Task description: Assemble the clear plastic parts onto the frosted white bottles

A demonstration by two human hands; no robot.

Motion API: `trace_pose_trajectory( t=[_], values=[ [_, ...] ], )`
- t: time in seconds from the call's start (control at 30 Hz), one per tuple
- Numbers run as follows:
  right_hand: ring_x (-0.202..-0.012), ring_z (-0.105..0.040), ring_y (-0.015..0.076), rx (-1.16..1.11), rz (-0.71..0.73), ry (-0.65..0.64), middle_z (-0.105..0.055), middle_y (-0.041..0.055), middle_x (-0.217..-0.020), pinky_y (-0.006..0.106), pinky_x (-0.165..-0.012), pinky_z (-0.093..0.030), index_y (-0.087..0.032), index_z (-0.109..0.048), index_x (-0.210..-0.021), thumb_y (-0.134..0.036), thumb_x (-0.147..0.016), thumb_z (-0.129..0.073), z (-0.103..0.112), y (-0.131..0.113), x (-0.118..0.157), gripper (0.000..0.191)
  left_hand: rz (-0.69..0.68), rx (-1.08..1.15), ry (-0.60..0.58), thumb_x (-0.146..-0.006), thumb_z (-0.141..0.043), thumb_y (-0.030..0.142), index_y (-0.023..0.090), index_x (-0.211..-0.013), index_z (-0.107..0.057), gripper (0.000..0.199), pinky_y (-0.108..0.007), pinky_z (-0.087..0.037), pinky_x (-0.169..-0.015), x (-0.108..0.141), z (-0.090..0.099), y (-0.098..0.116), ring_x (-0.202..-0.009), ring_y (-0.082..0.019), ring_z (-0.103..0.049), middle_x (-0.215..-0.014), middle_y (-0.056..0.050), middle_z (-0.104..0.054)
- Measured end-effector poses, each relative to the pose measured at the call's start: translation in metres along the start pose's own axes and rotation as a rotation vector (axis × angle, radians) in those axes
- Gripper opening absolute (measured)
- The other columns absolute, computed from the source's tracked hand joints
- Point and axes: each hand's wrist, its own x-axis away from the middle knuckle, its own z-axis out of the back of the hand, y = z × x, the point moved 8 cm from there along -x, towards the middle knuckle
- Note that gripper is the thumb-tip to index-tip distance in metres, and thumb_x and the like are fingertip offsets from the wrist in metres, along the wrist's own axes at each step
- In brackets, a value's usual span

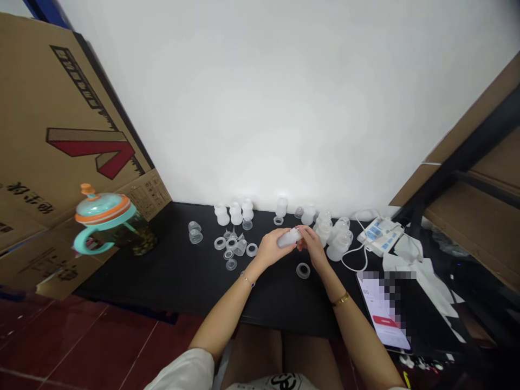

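Note:
My left hand (pixel 268 250) is wrapped around a frosted white baby bottle (pixel 287 238), tilted on its side above the table. The fingers of my right hand (pixel 312 242) close on the neck end of this bottle; whether a small part sits between them is hidden. A loose white collar ring (pixel 303 270) lies just below my right hand. Left of my left hand are several more rings, including a ring (pixel 252 249), with clear teats (pixel 240 247) among them. To the right of my right hand stands a cluster of bottles with clear domed caps (pixel 339 246).
White bottles (pixel 235 213) stand along the wall, with another bottle (pixel 281 207) farther right. Clear caps (pixel 195 234) lie at left. A teal-handled jug (pixel 109 222) stands by a cardboard box (pixel 52 135). At right are a power strip (pixel 379 235), cable and phone (pixel 379 309).

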Motion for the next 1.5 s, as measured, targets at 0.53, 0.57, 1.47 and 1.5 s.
trace_pose_trajectory(
  t=[0.53, 0.57, 1.47, 1.5],
  values=[
    [-0.048, -0.042, 0.0109, -0.169, -0.032, -0.112, -0.042, -0.0084, -0.051, 0.025, -0.048, -0.038, -0.018, -0.075, -0.109, -0.051, -0.075, -0.08, -0.005, 0.0, 0.001, 0.048, 0.167, 0.163, 0.005, -0.076, -0.08, 0.043, 0.018, -0.118, -0.075, 0.049, -0.034, -0.057, -0.086, -0.002, -0.005, -0.024, -0.094, -0.024, -0.071, -0.11, -0.007, -0.077],
    [-0.048, -0.042, 0.0108, -0.169, -0.025, -0.1, -0.041, -0.0086, -0.051, 0.026, -0.048, -0.037, -0.018, -0.075, -0.108, -0.05, -0.075, -0.081, -0.004, 0.0, 0.001, 0.047, 0.169, 0.169, 0.004, -0.076, -0.081, 0.043, 0.017, -0.117, -0.075, 0.049, -0.034, -0.057, -0.086, -0.002, -0.006, -0.025, -0.094, -0.024, -0.071, -0.11, -0.007, -0.078],
    [-0.047, -0.041, 0.0099, -0.112, 0.025, 0.016, -0.05, -0.006, -0.053, 0.026, -0.046, -0.032, -0.018, -0.076, -0.089, -0.052, -0.07, -0.085, 0.006, 0.002, -0.002, 0.04, 0.174, 0.178, -0.01, -0.074, -0.084, 0.041, 0.018, -0.118, -0.074, 0.051, -0.035, -0.056, -0.09, -0.001, -0.007, -0.02, -0.099, -0.024, -0.071, -0.114, -0.008, -0.077],
    [-0.046, -0.041, 0.0097, -0.114, 0.025, 0.018, -0.052, -0.0056, -0.054, 0.026, -0.046, -0.032, -0.018, -0.076, -0.089, -0.052, -0.069, -0.085, 0.006, 0.002, -0.002, 0.04, 0.171, 0.178, -0.011, -0.073, -0.084, 0.041, 0.018, -0.118, -0.074, 0.051, -0.035, -0.056, -0.09, -0.001, -0.007, -0.021, -0.099, -0.024, -0.071, -0.114, -0.008, -0.077]
  ],
)
